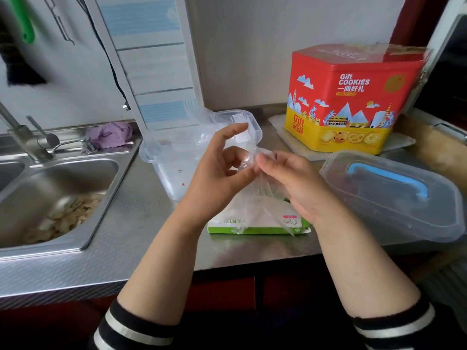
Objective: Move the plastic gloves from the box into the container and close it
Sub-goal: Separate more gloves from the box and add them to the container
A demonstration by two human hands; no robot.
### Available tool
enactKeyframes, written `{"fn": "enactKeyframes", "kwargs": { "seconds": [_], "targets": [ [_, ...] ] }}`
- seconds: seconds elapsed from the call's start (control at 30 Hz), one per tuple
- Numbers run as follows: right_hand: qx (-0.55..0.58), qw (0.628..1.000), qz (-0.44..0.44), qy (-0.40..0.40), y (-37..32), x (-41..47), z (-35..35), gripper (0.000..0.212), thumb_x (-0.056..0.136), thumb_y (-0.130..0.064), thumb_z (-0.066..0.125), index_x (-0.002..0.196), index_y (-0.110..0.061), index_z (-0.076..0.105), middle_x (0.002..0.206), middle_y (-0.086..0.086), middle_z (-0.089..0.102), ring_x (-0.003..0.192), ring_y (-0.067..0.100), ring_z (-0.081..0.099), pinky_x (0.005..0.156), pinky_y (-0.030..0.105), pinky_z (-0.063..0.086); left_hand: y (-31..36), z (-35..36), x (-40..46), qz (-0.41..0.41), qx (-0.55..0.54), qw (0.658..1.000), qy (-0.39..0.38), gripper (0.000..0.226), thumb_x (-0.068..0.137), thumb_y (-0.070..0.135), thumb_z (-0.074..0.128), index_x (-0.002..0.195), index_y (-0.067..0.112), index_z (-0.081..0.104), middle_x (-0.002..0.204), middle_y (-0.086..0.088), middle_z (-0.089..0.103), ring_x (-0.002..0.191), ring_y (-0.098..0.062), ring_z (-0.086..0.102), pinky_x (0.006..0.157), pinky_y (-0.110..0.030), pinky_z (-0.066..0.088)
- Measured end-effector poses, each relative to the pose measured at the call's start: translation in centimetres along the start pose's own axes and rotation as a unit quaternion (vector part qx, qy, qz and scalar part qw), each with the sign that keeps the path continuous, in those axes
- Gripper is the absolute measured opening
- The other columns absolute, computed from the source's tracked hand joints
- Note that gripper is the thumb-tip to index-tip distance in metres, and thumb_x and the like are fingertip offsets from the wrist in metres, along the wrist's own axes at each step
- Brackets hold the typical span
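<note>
Thin clear plastic, the gloves [255, 178] rise in a bunch from the box [257, 223] at the tabletop's front edge. Both grips are narrow: the left hand [217, 173] and right hand [285, 180] each pinch the film between thumb and fingertips, it seems, though the film blurs there. To do this well, the person should draw the wad up slowly, keep it gathered, then carry it back to the open container [177, 162] behind the box. Its lid [389, 195] lies at the right edge, ready for closing.
</note>
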State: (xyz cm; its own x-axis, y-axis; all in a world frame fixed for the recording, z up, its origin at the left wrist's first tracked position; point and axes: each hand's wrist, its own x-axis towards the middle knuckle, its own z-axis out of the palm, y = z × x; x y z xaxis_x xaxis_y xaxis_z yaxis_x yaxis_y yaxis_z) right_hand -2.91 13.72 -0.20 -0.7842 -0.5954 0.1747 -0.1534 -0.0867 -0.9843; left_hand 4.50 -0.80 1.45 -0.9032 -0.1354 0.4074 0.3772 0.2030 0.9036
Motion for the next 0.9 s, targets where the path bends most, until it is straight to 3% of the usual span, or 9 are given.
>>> {"fn": "enactKeyframes", "kwargs": {
  "seconds": [0.07, 0.17, 0.23, 0.3, 0.4, 0.5, 0.63, 0.77, 0.9],
  "targets": [
    [0.029, 0.999, -0.014, 0.006, -0.3, 0.3, 0.2, 0.049, 0.068, -0.055, 0.079, 0.083, -0.009, 0.070, 0.098, 0.036, 0.062, 0.087, 0.029, 0.058, 0.092, 0.045, 0.048, 0.2, -0.5, 0.2, -0.011, 0.021, 1.000, -0.004, 0.057, 0.081, 0.013, 0.074, 0.129, 0.031, 0.049, 0.078, 0.004, 0.056, 0.076, -0.012, 0.053, 0.076, -0.032, 0.046],
    [0.099, 0.995, 0.000, -0.026, -1.4, 0.6, 0.3, 0.026, 0.076, -0.026, 0.070, 0.089, -0.006, 0.059, 0.081, 0.014, 0.068, 0.075, 0.019, 0.062, 0.075, 0.032, 0.054, 0.5, -1.6, 0.5, -0.028, 0.044, 0.998, -0.020, 0.059, 0.079, 0.012, 0.077, 0.129, 0.030, 0.050, 0.076, 0.001, 0.053, 0.074, -0.015, 0.053, 0.079, -0.036, 0.048],
    [0.100, 0.994, 0.009, -0.053, -2.1, 0.9, 0.4, 0.039, 0.072, -0.024, 0.069, 0.104, -0.009, 0.053, 0.084, 0.007, 0.071, 0.078, 0.019, 0.066, 0.076, 0.032, 0.055, 0.8, -2.3, 0.8, -0.037, 0.074, 0.996, -0.043, 0.061, 0.076, 0.021, 0.079, 0.129, 0.033, 0.050, 0.076, -0.014, 0.049, 0.073, -0.032, 0.049, 0.082, -0.047, 0.049],
    [0.049, 0.996, -0.007, -0.076, -3.1, 1.4, 0.6, 0.056, 0.073, -0.025, 0.071, 0.124, -0.018, 0.047, 0.087, 0.007, 0.072, 0.081, 0.021, 0.066, 0.072, 0.032, 0.051, 1.1, -3.0, 1.2, -0.041, 0.090, 0.992, -0.075, 0.065, 0.074, 0.028, 0.080, 0.130, 0.037, 0.048, 0.081, -0.026, 0.049, 0.075, -0.040, 0.050, 0.086, -0.055, 0.049],
    [-0.044, 0.993, -0.075, -0.085, -4.3, 2.2, 0.5, 0.062, 0.085, -0.010, 0.069, 0.134, -0.035, 0.040, 0.080, 0.007, 0.068, 0.070, 0.020, 0.059, 0.062, 0.029, 0.049, 1.5, -3.3, 1.6, -0.053, 0.112, 0.988, -0.095, 0.072, 0.078, 0.017, 0.081, 0.135, 0.036, 0.042, 0.074, -0.011, 0.047, 0.069, -0.025, 0.043, 0.078, -0.036, 0.047],
    [-0.062, 0.988, -0.121, -0.068, -5.4, 3.1, 0.4, 0.053, 0.089, -0.001, 0.065, 0.126, -0.034, 0.047, 0.083, 0.008, 0.067, 0.059, 0.019, 0.056, 0.056, 0.030, 0.049, 1.8, -4.5, 1.9, -0.079, 0.104, 0.988, -0.086, 0.077, 0.074, 0.020, 0.081, 0.137, 0.039, 0.041, 0.074, -0.008, 0.045, 0.070, -0.012, 0.044, 0.078, -0.025, 0.044],
    [-0.067, 0.989, -0.135, -0.010, -5.8, 4.4, 0.0, 0.023, 0.087, 0.006, 0.062, 0.090, -0.016, 0.055, 0.081, 0.014, 0.064, 0.047, 0.011, 0.053, 0.052, 0.024, 0.045, 1.7, -7.7, 1.8, -0.116, 0.094, 0.986, -0.077, 0.077, 0.067, 0.026, 0.084, 0.135, 0.038, 0.048, 0.086, -0.007, 0.056, 0.082, -0.008, 0.058, 0.088, -0.021, 0.050],
    [-0.102, 0.984, -0.140, 0.030, -5.6, 6.1, -0.9, 0.029, 0.085, 0.009, 0.062, 0.077, -0.018, 0.067, 0.076, 0.003, 0.067, 0.048, 0.007, 0.052, 0.057, 0.024, 0.045, 1.8, -10.8, 2.0, -0.120, 0.014, 0.992, 0.034, 0.051, 0.076, 0.020, 0.069, 0.125, 0.030, 0.058, 0.070, 0.003, 0.055, 0.063, -0.008, 0.057, 0.071, -0.022, 0.054],
    [-0.111, 0.985, -0.118, 0.061, -6.2, 8.1, -0.4, 0.019, 0.090, -0.001, 0.063, 0.100, -0.015, 0.072, 0.077, -0.014, 0.069, 0.052, 0.003, 0.053, 0.055, 0.018, 0.046, 1.7, -12.3, 4.0, -0.104, -0.009, 0.978, 0.180, 0.025, 0.093, 0.010, 0.062, 0.111, 0.027, 0.061, 0.062, 0.012, 0.058, 0.056, -0.006, 0.057, 0.059, -0.020, 0.050]
  ]
}}
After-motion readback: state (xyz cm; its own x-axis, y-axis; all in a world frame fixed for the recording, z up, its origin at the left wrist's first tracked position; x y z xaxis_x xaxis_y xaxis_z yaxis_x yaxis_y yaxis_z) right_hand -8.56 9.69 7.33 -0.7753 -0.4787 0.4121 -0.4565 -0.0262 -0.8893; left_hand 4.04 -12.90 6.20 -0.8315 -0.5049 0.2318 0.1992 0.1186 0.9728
